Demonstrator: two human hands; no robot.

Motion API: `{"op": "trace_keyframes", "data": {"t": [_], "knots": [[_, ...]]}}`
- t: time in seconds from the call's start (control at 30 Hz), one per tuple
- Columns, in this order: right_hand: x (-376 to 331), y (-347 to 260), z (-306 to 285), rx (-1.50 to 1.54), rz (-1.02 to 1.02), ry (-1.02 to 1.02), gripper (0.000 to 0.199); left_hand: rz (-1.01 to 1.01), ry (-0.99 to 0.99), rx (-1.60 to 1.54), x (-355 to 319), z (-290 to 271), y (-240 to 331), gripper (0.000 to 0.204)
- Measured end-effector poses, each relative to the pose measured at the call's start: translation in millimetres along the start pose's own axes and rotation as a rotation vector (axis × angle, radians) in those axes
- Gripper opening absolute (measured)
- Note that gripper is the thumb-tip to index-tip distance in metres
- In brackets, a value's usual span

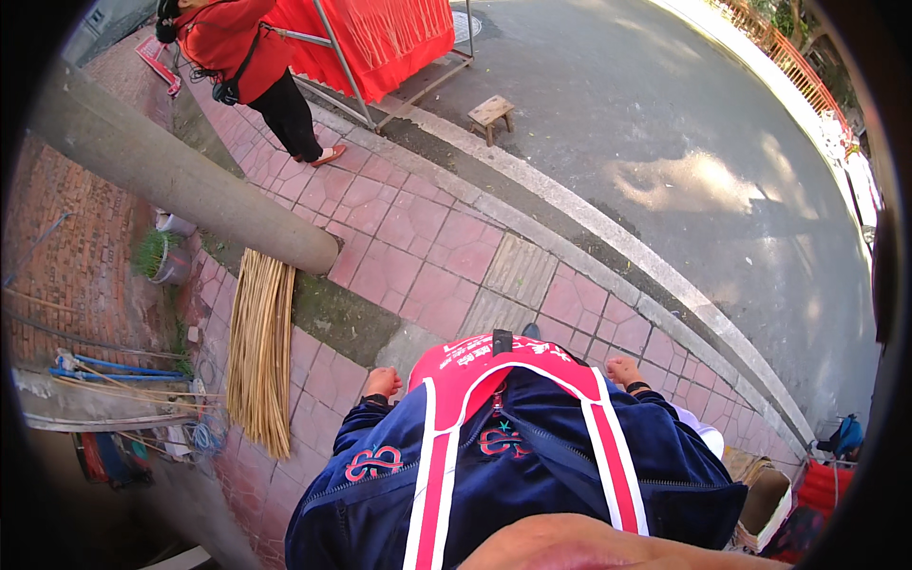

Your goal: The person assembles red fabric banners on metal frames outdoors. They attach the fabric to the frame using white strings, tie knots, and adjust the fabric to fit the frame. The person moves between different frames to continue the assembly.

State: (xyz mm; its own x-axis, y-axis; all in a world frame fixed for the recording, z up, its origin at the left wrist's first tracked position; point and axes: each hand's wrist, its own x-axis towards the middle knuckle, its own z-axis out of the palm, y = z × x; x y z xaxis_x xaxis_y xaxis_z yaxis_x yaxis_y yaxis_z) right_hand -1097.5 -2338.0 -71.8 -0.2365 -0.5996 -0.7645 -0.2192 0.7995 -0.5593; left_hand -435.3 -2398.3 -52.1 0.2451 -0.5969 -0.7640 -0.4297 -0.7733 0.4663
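Observation:
My left hand (384,382) hangs beside my body, left of a red apron (456,366) with white-edged straps worn over my dark blue jacket (380,475). Its fingers look curled in, and no object shows in it. On the other side my right hand (623,370) is also closed, low beside the apron, with a dark band at the wrist. Neither hand touches anything besides my own clothing. Nearest to the left hand is a long bundle of thin tan sticks (261,351), lying on the pink paving (442,223).
A concrete pole (190,171) stands at left, near a potted plant (161,256). Ahead, a person in red (242,52) stands beside a metal rack (347,71) hung with red cloth and pale strands. A wooden stool (491,112) is on the road, past the kerb (570,204).

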Motion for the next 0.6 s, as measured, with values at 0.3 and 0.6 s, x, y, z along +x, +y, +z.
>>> {"op": "trace_keyframes", "data": {"t": [0.3,0.6], "knots": [[94.1,-22.7,-111.2,0.070,0.008,0.106,0.021,0.267,-0.151,0.127,101.9,115.9,249.0,0.032],[196.6,-145.5,-126.8,0.328,-0.002,0.152,0.028,0.210,-0.298,0.352,215.3,135.0,417.1,0.032]]}}
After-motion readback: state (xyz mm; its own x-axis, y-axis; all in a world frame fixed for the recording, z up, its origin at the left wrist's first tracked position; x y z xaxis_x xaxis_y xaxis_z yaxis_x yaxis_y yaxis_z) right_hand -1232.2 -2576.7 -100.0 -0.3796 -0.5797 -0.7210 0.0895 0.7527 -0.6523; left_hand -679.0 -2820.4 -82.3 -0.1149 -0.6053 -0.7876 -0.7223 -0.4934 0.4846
